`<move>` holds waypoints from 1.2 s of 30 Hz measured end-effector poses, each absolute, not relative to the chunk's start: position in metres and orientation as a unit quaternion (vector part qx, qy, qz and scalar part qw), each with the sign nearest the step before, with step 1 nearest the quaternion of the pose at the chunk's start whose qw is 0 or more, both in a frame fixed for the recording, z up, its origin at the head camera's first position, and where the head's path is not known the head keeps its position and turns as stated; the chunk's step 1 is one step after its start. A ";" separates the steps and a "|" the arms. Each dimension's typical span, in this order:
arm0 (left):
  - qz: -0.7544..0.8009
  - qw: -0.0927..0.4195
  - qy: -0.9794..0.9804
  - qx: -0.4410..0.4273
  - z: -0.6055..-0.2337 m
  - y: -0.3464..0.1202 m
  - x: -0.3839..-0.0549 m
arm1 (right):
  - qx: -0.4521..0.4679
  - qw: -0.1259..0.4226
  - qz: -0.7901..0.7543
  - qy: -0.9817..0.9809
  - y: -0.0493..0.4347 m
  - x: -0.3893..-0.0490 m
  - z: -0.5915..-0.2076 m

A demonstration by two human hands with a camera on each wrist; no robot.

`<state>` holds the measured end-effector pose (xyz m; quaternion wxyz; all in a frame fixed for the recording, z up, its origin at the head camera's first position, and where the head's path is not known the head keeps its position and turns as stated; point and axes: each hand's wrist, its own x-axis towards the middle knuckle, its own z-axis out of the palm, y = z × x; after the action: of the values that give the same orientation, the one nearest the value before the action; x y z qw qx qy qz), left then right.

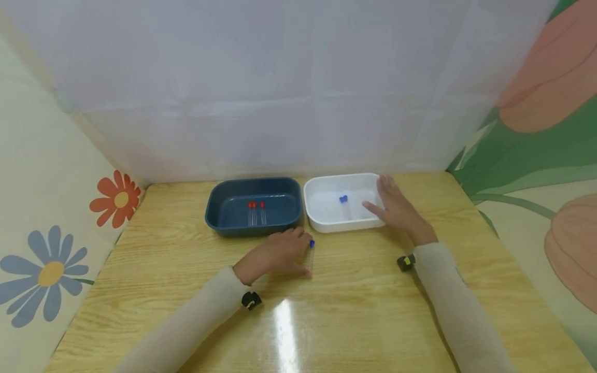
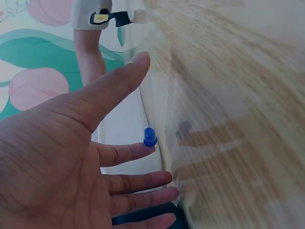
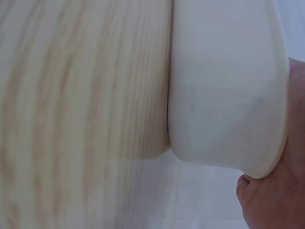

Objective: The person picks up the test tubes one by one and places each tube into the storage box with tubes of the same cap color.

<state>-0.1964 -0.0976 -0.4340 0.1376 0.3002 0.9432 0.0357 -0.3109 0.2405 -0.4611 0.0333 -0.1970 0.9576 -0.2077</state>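
My left hand (image 1: 282,253) is low over the table in front of the trays, thumb and fingers extended. Beside its fingertips lies a clear tube (image 1: 311,261) with a blue cap (image 2: 149,136); the index fingertip meets the cap, and the thumb is near the other end. My right hand (image 1: 400,207) rests at the right end of the white tray (image 1: 322,226), fingers straight along the rim and thumb spread over the inside. Blue-capped tubes (image 1: 344,199) lie in this tray. In the right wrist view, the tray wall hides part of the right hand (image 3: 274,200).
A dark blue tray (image 1: 216,228) stands left of the white one and holds 3 red-capped tubes (image 1: 253,205). Both trays are near the back of the wooden table (image 1: 364,300), before a white cloth (image 1: 261,134). Flower-painted walls (image 1: 555,191) flank the table.
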 end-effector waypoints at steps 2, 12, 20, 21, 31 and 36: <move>0.039 0.141 0.942 0.302 -0.433 -0.099 -0.197 | -0.196 0.034 -0.206 0.958 0.240 -0.311 -0.461; 0.064 0.130 0.939 0.311 -0.425 -0.104 -0.197 | -0.194 0.036 -0.210 0.958 0.240 -0.311 -0.460; 0.079 0.098 0.937 0.325 -0.420 -0.108 -0.197 | -0.191 0.039 -0.209 0.958 0.240 -0.312 -0.460; 0.083 0.096 0.937 0.325 -0.420 -0.108 -0.197 | -0.192 0.038 -0.208 0.958 0.240 -0.312 -0.460; 0.095 0.064 0.935 0.336 -0.415 -0.110 -0.198 | -0.191 0.038 -0.210 0.958 0.239 -0.311 -0.461; 0.122 0.052 0.933 0.334 -0.412 -0.112 -0.199 | -0.195 0.031 -0.209 0.958 0.240 -0.312 -0.463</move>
<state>-0.1986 -0.1118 -0.4123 0.0516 0.3336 0.9334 0.1216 -0.3121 0.2405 -0.4629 0.0305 -0.1949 0.9578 -0.2092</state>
